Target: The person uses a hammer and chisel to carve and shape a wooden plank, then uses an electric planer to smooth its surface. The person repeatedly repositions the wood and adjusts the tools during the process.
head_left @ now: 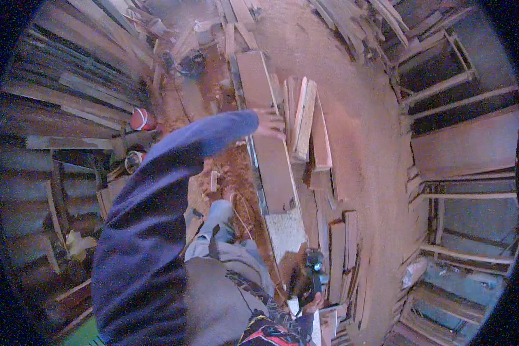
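Plank lengthwise away, left hand atop.

I am stretching my left arm, in its blue sleeve, far forward, with my left hand lying flat and palm down, fingers spread. I am keeping my right hand low by my body, with its fingers mostly hidden.

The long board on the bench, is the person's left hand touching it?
Touching. The head view shows the left hand lying flat on the long board, fingers over its right edge, no gap visible.
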Available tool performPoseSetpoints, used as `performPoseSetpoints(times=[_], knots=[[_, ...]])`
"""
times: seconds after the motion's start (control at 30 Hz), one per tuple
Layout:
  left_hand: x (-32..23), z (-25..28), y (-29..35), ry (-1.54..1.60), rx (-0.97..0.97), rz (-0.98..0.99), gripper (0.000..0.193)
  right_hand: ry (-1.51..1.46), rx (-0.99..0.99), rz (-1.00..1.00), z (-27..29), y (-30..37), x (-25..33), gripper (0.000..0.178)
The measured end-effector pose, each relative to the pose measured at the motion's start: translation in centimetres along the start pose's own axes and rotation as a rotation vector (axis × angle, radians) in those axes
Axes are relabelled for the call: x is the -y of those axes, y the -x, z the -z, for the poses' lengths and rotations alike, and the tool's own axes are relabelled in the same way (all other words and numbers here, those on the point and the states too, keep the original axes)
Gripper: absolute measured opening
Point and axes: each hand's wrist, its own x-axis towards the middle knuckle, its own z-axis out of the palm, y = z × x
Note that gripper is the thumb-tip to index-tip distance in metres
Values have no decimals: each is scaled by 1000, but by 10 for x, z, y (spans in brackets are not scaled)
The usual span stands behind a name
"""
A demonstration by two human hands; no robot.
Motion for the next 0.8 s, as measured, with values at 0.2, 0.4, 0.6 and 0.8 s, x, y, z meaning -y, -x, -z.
performPoseSetpoints(times=[0.2, 0.4, 0.6, 0.8], knots=[[-35, 30, 20, -63, -127, 326, 63, -209, -35, -446, -44, -9, 99, 34], [-214, 61, 42, 759, -413, 1331, 68, 304, -12, -295, -104, -33, 160, 31], [-342, 52, 1, 1502, -383, 1667, 63, 388, 72, 28, -154, -62, 208, 34], [-352, 34, 4, 1415, -375, 1613, 64, 441, 322, 209, -198, -88, 241, 49]])
